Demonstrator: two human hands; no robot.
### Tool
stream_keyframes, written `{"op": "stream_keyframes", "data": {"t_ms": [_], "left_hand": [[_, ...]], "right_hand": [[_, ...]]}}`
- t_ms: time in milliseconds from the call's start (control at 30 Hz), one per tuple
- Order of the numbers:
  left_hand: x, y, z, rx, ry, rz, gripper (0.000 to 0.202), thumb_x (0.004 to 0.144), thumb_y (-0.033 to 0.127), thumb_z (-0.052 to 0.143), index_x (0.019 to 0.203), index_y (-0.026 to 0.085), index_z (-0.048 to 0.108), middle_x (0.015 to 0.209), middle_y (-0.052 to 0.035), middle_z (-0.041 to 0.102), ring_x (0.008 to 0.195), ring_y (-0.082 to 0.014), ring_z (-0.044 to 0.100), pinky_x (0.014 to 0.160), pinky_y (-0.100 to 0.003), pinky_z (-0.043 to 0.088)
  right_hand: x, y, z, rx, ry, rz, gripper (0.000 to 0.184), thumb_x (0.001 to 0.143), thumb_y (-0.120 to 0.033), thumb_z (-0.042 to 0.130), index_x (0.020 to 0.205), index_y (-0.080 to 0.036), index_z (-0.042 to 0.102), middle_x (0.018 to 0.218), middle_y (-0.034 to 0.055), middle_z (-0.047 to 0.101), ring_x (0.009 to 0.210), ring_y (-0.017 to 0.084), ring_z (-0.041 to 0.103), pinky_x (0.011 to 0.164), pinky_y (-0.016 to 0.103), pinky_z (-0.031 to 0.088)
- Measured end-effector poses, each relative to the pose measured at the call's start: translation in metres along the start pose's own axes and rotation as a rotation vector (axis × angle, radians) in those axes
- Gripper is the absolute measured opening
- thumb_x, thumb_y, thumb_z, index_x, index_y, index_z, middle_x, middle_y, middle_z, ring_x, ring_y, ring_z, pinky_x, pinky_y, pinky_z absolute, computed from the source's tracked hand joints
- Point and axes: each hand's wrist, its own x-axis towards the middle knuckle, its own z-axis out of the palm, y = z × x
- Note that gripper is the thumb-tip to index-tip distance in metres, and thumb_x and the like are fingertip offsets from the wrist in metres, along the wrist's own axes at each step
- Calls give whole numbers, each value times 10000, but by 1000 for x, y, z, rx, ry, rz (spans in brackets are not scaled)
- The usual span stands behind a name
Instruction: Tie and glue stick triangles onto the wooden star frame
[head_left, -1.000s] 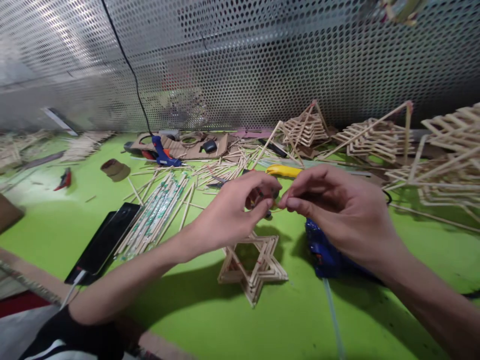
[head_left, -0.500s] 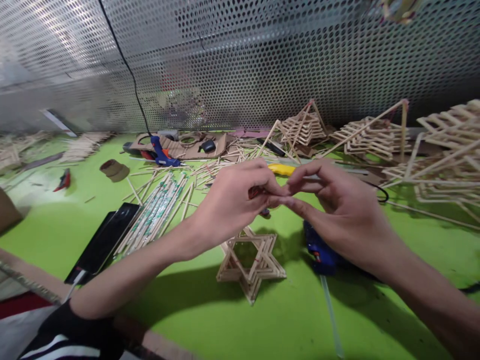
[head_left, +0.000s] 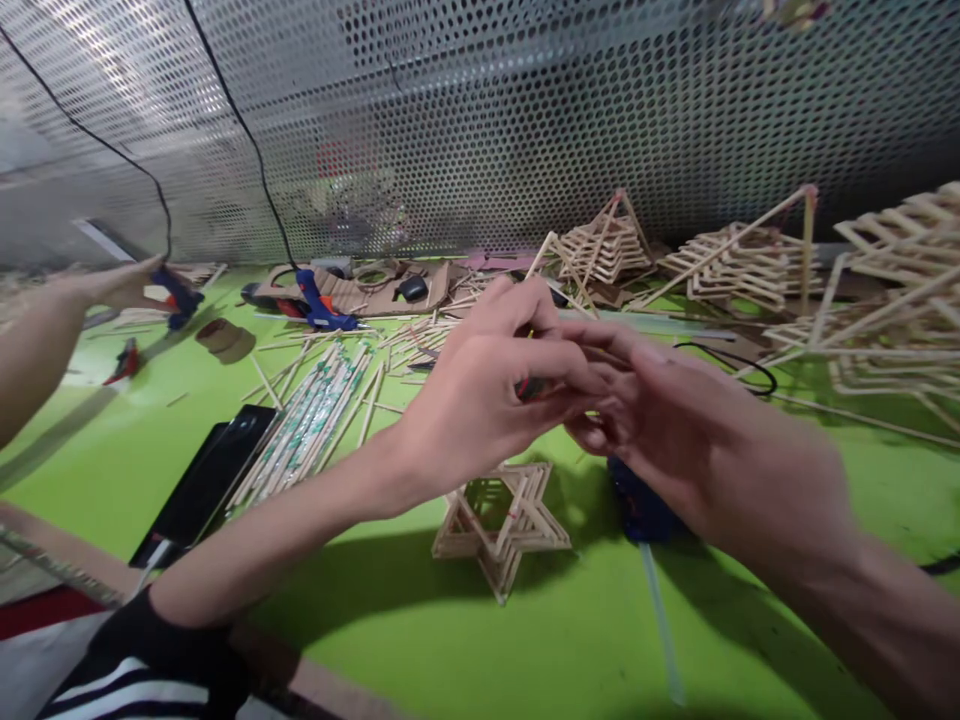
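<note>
My left hand [head_left: 499,385] is closed, its fingertips pinched together above the table. My right hand [head_left: 720,445], a little blurred, has its fingers curled in against the left fingertips. Whatever lies between them is hidden or too small to name. Below the hands, a six-pointed star of stacked thin wooden sticks [head_left: 504,550] lies on the green table [head_left: 420,640]. Under my right hand is a blue glue gun [head_left: 641,505], partly covered, with a clear glue stick [head_left: 661,620] sticking out toward me.
Another person's hand [head_left: 124,285] holds a blue glue gun [head_left: 180,298] at the left. A second one [head_left: 322,305] lies on cardboard. Stick bundles [head_left: 311,425] and a black phone [head_left: 206,480] lie left of me. Layered stick frames [head_left: 742,265] stand along the perforated metal wall [head_left: 480,130].
My right hand has turned and moved in closer, its fingers now overlapping the left fingertips. At the left, another person's hand has come into view holding a glue gun.
</note>
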Motion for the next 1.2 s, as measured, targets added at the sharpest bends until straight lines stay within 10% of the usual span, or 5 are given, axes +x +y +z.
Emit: {"op": "stream_keyframes", "data": {"t_ms": [300, 567, 733, 900, 1200], "left_hand": [[-13, -8, 0, -146, -69, -28, 79, 868, 179, 702, 789, 181, 693, 807, -27, 607, 778, -149, 574, 683, -303, 486], [-24, -14, 0, -243, -131, -71, 77, 863, 165, 706, 799, 132, 679, 819, -17, 638, 749, -104, 598, 667, -222, 489], [-29, -21, -15, -119, -389, -237, 174, 921, 256, 643, 1057, 148, 654, 991, -37, 697, 870, -132, 635, 778, -247, 507], [-48, -24, -20, -65, -886, -535, 325, 957, 364, 565, 1225, 182, 598, 1180, -88, 656, 1043, -235, 633, 860, -355, 500], [-46, -30, 7, -301, -909, -304, 469, 841, -22, 515, 1265, 178, 498, 1241, -70, 595, 1069, -192, 573, 859, -311, 470]], "right_hand": [[-5, 17, -10, -113, -16, -67, 113, 939, -334, 627, 971, -275, 718, 929, -1, 657, 857, 151, 603, 703, 227, 478], [-15, 19, -11, -426, 11, -109, 186, 899, -420, 670, 873, -236, 669, 723, 2, 604, 582, 118, 487, 440, 216, 348], [-19, 24, -14, -493, 15, -127, 207, 929, -406, 623, 833, -223, 635, 685, -16, 578, 521, 94, 457, 420, 192, 351], [-31, 32, -22, -600, -69, -167, 144, 958, -296, 572, 850, -225, 635, 672, -27, 574, 520, 88, 489, 435, 191, 365], [-62, 34, -24, -805, -118, -191, 126, 981, -254, 523, 891, -217, 603, 751, -8, 584, 618, 108, 537, 538, 227, 414]]}}
